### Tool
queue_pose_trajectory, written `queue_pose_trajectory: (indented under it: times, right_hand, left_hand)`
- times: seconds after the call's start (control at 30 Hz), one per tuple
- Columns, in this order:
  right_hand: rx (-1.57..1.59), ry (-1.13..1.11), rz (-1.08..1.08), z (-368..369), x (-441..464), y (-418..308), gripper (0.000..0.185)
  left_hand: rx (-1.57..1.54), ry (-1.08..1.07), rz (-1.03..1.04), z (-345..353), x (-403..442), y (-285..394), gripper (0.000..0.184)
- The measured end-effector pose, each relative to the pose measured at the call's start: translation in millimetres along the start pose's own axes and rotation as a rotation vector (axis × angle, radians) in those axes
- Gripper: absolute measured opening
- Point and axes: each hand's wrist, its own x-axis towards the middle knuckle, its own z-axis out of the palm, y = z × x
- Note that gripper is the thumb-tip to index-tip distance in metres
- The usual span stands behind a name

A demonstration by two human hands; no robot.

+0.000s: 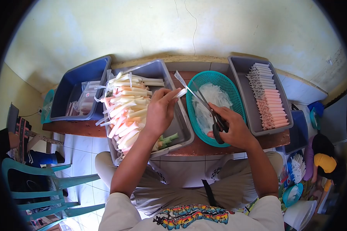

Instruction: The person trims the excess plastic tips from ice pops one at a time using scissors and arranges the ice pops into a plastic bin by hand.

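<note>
My left hand [160, 111] is closed on a white-filled ice pop tube [182, 92], its clear plastic tail sticking up past my fingertips. In my right hand [235, 127] are black-handled scissors [216, 122]. Their blades are apart and reach up beside the tail; whether they touch it I cannot tell. Below the blades, a teal perforated basket [241, 101] holds a heap of clear plastic scraps [216, 96]. Under my left forearm, a grey tray [185, 127] carries a pile of white and pink filled tubes [129, 102], with a few green ones [169, 139] near its front.
On the right, a grey tray [254, 125] holds neat rows of pink and white tubes [272, 101]. A dark blue bin [81, 75] with bagged tubes stands left on the wooden table [177, 150]. A green plastic chair [38, 192] is lower left; another person [324, 161] is at right.
</note>
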Motion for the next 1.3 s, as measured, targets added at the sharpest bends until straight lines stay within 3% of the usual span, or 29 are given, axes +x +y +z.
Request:
queue_pose_trajectory:
  times: [0.63, 0.93, 1.0, 1.13, 1.2, 1.3]
  right_hand:
    - [-0.069, 0.061, -0.044, 17.2, 3.1, 4.8, 0.095]
    - [-0.006, 0.021, 0.029, 15.7, 0.1, 7.6, 0.091]
    - [0.129, -0.057, 0.196, 14.2, -0.8, 6.5, 0.089]
    - [0.258, -0.041, 0.148, 16.8, -0.3, 10.6, 0.087]
    - [0.309, -0.12, 0.298, 9.1, 0.6, 0.1, 0.087]
    - [0.323, -0.13, 0.312, 7.2, 0.4, 1.0, 0.088]
  left_hand:
    - [0.188, -0.11, 0.117, 6.0, -8.1, 9.4, 0.038]
    - [0.197, -0.113, 0.121, 7.5, -9.8, 7.4, 0.034]
    - [0.198, -0.113, 0.121, 8.3, -10.1, 7.6, 0.033]
    - [0.218, -0.108, 0.117, 9.1, -11.3, 5.4, 0.032]
    - [0.22, -0.103, 0.108, 9.0, -11.5, 4.4, 0.031]
    - [0.222, -0.1, 0.094, 7.7, -11.4, 5.6, 0.031]
